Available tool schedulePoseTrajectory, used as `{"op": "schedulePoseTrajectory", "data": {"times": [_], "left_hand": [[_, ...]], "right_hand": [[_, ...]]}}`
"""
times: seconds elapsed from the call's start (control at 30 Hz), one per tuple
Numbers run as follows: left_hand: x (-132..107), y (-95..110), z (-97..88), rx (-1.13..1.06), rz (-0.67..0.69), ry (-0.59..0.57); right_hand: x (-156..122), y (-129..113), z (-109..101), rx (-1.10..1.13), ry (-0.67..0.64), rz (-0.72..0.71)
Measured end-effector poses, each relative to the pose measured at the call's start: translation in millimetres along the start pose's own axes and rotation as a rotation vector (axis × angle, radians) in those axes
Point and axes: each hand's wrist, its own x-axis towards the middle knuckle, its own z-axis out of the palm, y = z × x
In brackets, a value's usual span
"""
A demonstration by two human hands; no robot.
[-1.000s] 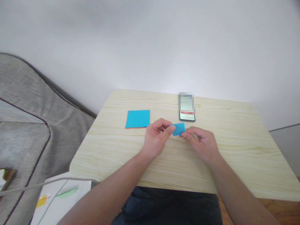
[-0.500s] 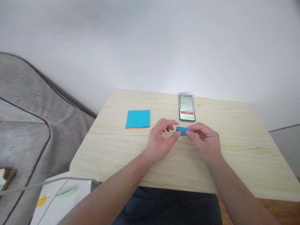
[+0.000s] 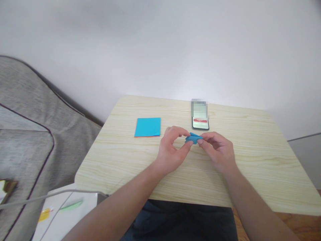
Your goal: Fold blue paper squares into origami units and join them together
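Note:
A small folded piece of blue paper (image 3: 192, 139) is held between my two hands above the table, its layers spread apart at the left end. My left hand (image 3: 174, 145) pinches its left end, thumb in front and index finger behind. The right end is gripped by my right hand (image 3: 219, 147) between thumb and index finger. To the left of my hands, a square stack of paper (image 3: 147, 127) lies flat, blue on top with a reddish edge showing below. Just beyond the folded paper lies a phone (image 3: 200, 124) with its screen lit, partly pixelated.
The pale wood-grain table (image 3: 120, 157) stands against a white wall (image 3: 160, 50). At left is a grey sofa (image 3: 67, 144). A white cable (image 3: 57, 193) runs over a white surface (image 3: 82, 214) below the table's left corner.
The folded blue paper has opened out and tilted, its layers parting at the left. My left index finger has come down onto it. The right hand has barely moved.

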Motion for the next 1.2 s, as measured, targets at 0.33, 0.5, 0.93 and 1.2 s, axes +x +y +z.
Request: {"op": "schedulePoseTrajectory", "data": {"times": [0.33, 0.5, 0.93, 1.2], "left_hand": [[-1.3, 1.1, 0.0, 0.209, -0.015, -0.026], [-3.6, 2.7, 0.4, 0.279, 0.091, -0.160], [-4.2, -1.1, -0.4, 0.384, 0.136, -0.473], [-4.3, -1.3, -9.4, 0.391, 0.136, -0.584]], "right_hand": [[1.2, -8.4, -1.0, -0.048, -0.051, 0.082], [3.2, -7.2, -1.3, -0.165, -0.023, 0.062], [-3.8, 3.9, -16.4, -0.475, -0.069, 0.088], [-24.7, 6.2, -23.7, -0.769, -0.098, -0.245]]}}
